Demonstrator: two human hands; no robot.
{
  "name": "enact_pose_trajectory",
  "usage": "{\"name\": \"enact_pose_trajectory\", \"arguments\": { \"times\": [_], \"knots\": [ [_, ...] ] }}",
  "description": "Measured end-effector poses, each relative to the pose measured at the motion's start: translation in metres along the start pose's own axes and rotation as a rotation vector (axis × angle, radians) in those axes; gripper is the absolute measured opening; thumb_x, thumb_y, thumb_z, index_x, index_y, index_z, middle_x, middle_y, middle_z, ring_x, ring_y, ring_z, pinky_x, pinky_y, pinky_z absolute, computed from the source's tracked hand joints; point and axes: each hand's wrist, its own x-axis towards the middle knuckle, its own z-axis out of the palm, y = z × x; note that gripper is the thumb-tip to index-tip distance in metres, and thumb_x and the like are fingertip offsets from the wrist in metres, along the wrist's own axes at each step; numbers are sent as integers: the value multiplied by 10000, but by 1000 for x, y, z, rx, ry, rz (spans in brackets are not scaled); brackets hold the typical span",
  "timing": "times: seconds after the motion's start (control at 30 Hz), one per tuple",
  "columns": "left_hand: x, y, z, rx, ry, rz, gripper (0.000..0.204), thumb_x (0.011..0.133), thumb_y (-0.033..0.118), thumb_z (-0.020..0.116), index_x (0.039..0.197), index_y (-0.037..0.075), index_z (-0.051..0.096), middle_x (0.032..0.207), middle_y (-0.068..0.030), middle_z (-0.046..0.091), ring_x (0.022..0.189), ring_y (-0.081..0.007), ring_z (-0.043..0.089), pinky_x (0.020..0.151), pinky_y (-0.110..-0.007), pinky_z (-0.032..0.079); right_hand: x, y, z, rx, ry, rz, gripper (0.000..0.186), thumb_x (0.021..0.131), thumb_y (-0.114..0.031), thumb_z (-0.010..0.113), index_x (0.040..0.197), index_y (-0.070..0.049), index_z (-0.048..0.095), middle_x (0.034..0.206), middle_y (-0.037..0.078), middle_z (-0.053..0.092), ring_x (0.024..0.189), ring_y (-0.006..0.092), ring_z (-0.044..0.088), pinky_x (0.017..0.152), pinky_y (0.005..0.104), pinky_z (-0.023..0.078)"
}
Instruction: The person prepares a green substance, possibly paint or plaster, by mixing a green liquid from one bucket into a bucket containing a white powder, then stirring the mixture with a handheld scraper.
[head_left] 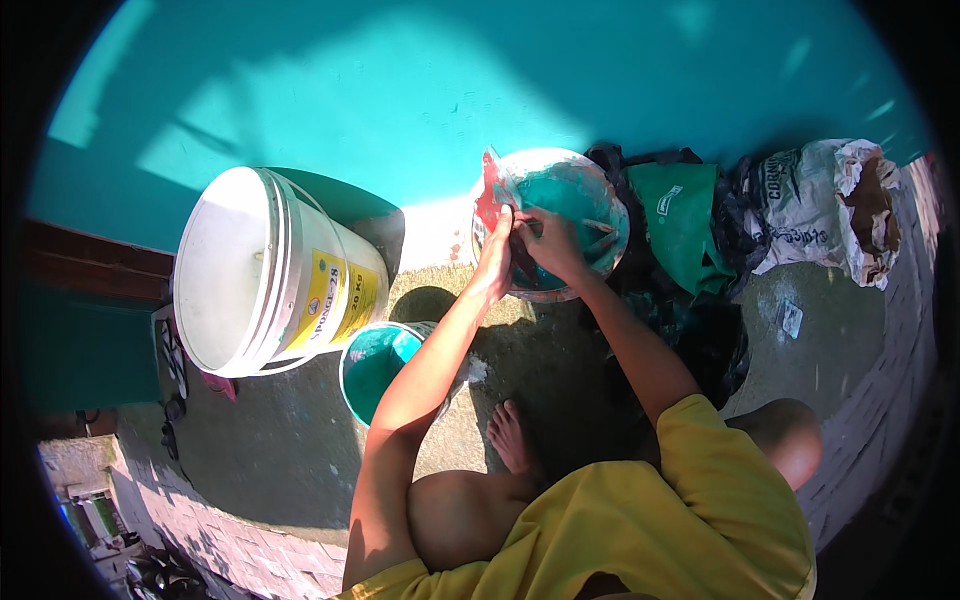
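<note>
Over the rim of a white, paint-smeared bucket [610, 180], my two hands meet. My left hand [496, 250] is closed on a flat red piece with a pale, pointed, glossy end [489, 190]; its exact kind is unclear. Right beside it, my right hand [552, 242] has its fingers curled in against the left one, and what they pinch is hidden. Teal paint [550, 195] coats the inside of the bucket. A long, narrow object [600, 243], smeared with paint, leans inside at the right.
A big white pail [225, 270] with a yellow label lies tipped at left, near a smaller teal-stained bucket [352, 375]. Green and black bags [680, 215] and a torn paper sack [805, 205] line the teal wall [400, 90] at right. A small packet [790, 319] lies on the floor.
</note>
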Motion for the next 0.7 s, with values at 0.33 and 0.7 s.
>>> {"name": "enact_pose_trajectory", "arguments": {
  "times": [0.33,0.7],
  "knots": [
    [14,-10,22,18,24,10,517,930,406,513,1321,74,447,1330,-77,460,1180,-208,446,934,-389,410,28,36,-89,-672,-397,-236,201,664,-54,662,863,-73,665,781,158,656,824,350,649,720,437,507],
    [10,-7,24,-4,-67,-114,182,946,140,520,1099,53,566,911,-43,654,741,-120,635,604,-242,519,24,38,13,365,-46,440,710,964,-564,256,1353,7,418,1337,272,469,1258,391,444,1047,435,349]
  ]
}}
